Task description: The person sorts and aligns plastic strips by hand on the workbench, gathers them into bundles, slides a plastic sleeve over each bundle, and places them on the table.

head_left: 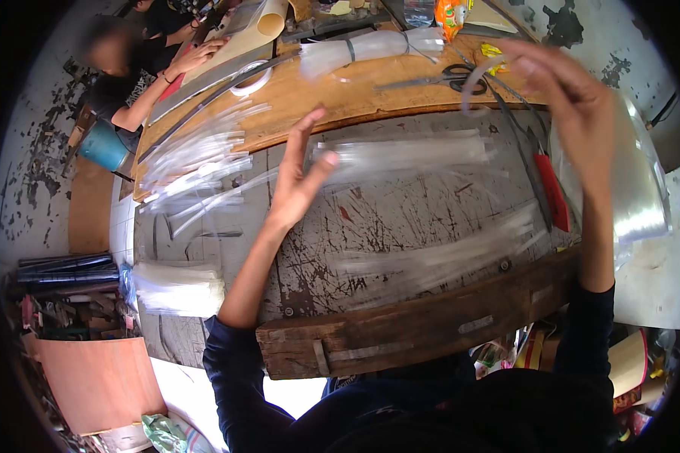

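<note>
A worn grey table (310, 260) fills the middle of the view, with a smooth brown board (279, 113) across its far side and a thick wooden beam (423, 313) along its near edge. A loose heap of clear strips (200, 155) spreads over the board's left end and onto the table, left of the person's left hand (298, 185). A tied bundle (370, 51) lies on the board, beyond both hands. The middle bundle (408, 151) lies on the table between the hands, its left end just beside the left hand. Nearer the beam, more clear strips (446, 249) lie slantwise, and a pale bundle (177, 287) sits at the table's left side.

The left hand is open and empty, fingers spread and thumb apart. The right hand (582, 98), blurred, is raised at the right, its fingertips pinching one end of a thin, curved strip (472, 87) that hangs over the board. Below that hand lies a red-handled tool (553, 192); black-handled scissors (431, 81) rest near the curved strip, and a white roll (251, 79) lies farther left.
</note>
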Available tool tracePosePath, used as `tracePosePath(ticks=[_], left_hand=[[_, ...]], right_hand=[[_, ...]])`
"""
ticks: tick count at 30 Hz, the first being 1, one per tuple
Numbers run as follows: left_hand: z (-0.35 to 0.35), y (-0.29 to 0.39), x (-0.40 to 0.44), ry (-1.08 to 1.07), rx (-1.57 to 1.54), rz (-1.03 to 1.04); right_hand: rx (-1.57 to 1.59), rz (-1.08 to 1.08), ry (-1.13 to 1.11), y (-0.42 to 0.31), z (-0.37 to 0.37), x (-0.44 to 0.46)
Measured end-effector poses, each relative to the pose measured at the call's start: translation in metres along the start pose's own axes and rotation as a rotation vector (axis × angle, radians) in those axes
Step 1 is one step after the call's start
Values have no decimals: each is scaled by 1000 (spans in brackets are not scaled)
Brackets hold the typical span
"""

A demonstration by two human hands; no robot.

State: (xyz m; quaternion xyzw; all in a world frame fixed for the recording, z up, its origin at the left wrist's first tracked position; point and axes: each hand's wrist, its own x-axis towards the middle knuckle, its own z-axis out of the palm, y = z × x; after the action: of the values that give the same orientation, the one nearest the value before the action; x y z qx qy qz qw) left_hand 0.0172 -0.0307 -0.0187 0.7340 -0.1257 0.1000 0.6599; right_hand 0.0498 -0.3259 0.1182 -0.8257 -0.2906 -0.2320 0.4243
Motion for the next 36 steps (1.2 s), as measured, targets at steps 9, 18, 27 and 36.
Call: tracePosePath(ticks=[9, 18, 27, 36], left_hand=[[12, 38, 0, -477, 78, 64], [-3, 22, 11, -171, 444, -73], [-1, 10, 7, -46, 808, 99], [7, 5, 6, 203, 529, -152]], right_hand=[[974, 227, -254, -10, 43, -20], [529, 374, -612, 81, 3, -4], [-123, -16, -710, 109, 18, -18], [-227, 559, -615, 128, 2, -25]])
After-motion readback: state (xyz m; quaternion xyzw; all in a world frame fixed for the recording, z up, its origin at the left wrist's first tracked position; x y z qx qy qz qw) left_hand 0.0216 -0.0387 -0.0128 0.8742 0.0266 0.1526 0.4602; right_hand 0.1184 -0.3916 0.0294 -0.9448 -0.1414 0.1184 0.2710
